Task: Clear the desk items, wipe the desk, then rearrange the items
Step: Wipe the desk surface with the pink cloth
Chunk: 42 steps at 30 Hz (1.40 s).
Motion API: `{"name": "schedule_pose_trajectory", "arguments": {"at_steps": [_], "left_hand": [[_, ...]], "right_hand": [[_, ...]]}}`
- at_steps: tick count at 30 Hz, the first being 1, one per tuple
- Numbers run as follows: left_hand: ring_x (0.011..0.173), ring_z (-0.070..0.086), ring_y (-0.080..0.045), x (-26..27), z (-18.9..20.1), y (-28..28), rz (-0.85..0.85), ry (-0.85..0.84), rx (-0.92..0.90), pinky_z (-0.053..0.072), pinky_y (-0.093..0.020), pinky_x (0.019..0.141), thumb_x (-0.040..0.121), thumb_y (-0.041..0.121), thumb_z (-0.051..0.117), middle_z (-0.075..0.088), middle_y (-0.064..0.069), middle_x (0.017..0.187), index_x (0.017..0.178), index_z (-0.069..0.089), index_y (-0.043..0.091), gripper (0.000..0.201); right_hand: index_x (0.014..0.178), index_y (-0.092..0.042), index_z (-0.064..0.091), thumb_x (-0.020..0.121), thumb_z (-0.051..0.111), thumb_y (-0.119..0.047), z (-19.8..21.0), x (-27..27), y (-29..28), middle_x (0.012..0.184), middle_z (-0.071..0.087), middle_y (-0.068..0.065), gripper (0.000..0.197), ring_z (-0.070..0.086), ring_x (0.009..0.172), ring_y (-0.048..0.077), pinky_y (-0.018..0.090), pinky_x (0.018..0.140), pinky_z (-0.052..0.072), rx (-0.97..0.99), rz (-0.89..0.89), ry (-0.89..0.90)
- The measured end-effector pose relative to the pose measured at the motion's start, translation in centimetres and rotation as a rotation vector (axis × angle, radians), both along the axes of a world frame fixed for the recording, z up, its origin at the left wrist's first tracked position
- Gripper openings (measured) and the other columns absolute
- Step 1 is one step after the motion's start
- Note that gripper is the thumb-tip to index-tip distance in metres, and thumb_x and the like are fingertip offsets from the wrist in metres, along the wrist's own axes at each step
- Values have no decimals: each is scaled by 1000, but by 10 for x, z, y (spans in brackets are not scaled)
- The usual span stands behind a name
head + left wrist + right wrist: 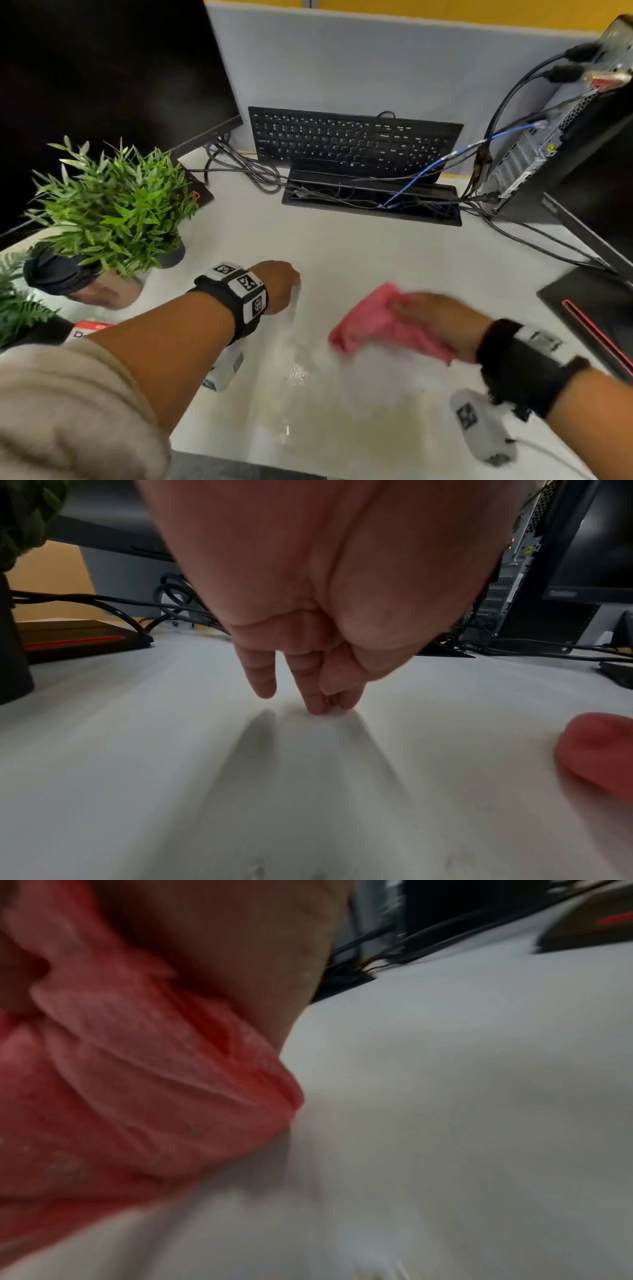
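Note:
My right hand lies blurred on a crumpled pink cloth on the white desk, right of centre. In the right wrist view the cloth is bunched under my palm against the desk. My left hand is to the left of the cloth and holds nothing. Its fingertips point down and touch the bare desk, with the cloth off to the right. A small wet patch glistens near the front.
A black keyboard leans against the back partition behind an open cable tray. A monitor and a potted plant stand at the left. A PC tower with cables and a monitor base are at the right.

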<state>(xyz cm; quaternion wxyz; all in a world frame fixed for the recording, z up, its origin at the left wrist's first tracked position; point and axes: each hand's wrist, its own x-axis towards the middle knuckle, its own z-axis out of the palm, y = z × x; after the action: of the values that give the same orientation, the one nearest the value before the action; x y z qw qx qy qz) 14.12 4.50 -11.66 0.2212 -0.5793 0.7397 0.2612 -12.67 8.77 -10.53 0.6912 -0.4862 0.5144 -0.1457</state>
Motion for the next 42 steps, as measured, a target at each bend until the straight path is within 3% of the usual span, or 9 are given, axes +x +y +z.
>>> {"name": "schedule_pose_trajectory", "arguments": {"at_steps": [5, 9, 14, 21, 27, 32, 36, 39, 42], "left_hand": [[143, 29, -22, 3, 4, 0, 8, 2, 14, 22, -30, 118, 94, 3, 42, 28, -4, 156, 148, 31, 15, 56], [141, 32, -23, 14, 7, -4, 42, -3, 20, 26, -33, 117, 93, 2, 41, 32, -5, 154, 147, 33, 15, 56], [145, 25, -22, 19, 6, 2, 90, 32, -23, 20, -30, 120, 93, 2, 36, 26, -4, 157, 151, 19, 21, 64], [147, 20, -22, 13, 6, 6, 95, 17, 15, 19, -30, 120, 93, 5, 37, 17, -5, 160, 153, 6, 21, 68], [147, 21, -22, 12, 7, 0, 111, 17, 18, 19, -31, 120, 93, 4, 35, 20, -3, 159, 152, 11, 24, 66], [147, 20, -21, 10, 9, -5, 123, 19, 16, 16, -30, 121, 95, 7, 35, 19, -2, 160, 152, 14, 23, 63], [147, 18, -20, 12, 8, -5, 143, 57, 27, 15, -30, 121, 94, 3, 36, 18, -1, 160, 152, 14, 23, 66], [146, 22, -20, 17, 5, -7, 160, 85, 17, 18, -31, 121, 92, 2, 36, 23, -1, 158, 151, 19, 24, 66], [137, 39, -25, 21, 4, -7, 155, 101, 25, 32, -34, 114, 89, 0, 36, 42, -5, 149, 145, 34, 18, 59]], "right_hand": [[104, -7, 65, 93, 56, -21, 20, -18, -73, 103, 72, 17, 20, 68, 93, 28, 40, 86, 53, -57, -471, -96], [81, -10, 61, 83, 57, -19, -17, 54, -68, 76, 63, 9, 10, 60, 53, 11, 24, 50, 47, -104, -132, 61], [98, 29, 44, 73, 53, 1, -53, 104, -6, 94, 51, 38, 39, 56, 78, 40, 43, 66, 50, -230, 23, -42], [97, -23, 70, 90, 54, -14, -38, 60, 46, 95, 69, -8, 19, 63, 90, 3, 38, 94, 51, -173, 494, 51], [103, 7, 62, 80, 68, -24, 32, -35, -16, 99, 69, 25, 39, 66, 85, 33, 46, 84, 53, 68, -284, -116], [110, 0, 61, 96, 50, -21, 53, -53, -84, 99, 71, 20, 27, 71, 80, 25, 39, 81, 54, -52, -620, -72], [75, -23, 48, 95, 45, -24, 18, 19, -114, 63, 50, -3, 20, 45, 41, 5, 14, 43, 43, -183, -417, 267], [70, -40, 42, 88, 47, -40, -33, 75, -121, 88, 51, -8, 19, 46, 64, 9, 35, 82, 52, -358, -43, 542], [125, -44, 48, 94, 47, -30, -53, 126, -104, 122, 44, -6, 34, 47, 101, 5, 31, 91, 29, -478, 193, 548]]}}
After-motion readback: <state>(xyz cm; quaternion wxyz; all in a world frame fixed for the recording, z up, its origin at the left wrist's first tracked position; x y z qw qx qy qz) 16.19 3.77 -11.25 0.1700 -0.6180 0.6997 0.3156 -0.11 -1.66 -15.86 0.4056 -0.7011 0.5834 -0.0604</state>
